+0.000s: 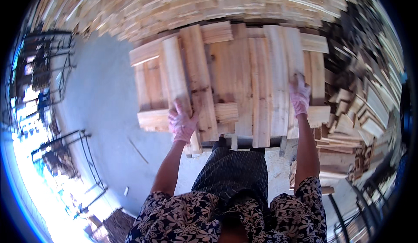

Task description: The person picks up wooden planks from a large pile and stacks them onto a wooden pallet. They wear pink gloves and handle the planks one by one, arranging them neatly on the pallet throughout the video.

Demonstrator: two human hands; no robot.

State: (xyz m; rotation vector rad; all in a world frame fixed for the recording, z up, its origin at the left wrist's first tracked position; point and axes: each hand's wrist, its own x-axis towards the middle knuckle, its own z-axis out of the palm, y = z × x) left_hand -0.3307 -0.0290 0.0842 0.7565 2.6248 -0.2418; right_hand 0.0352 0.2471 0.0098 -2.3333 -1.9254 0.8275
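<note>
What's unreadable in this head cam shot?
All in the head view:
- Left hand: blur hides exactly how the fingers meet the board.
- Right hand: blurred too; grip unclear.
- Whatever lies directly beneath the laid-out boards: mostly covered by them.
- Plank pile: blurred, single pieces merge.
- Dark object at right: cut by the fisheye rim.
</note>
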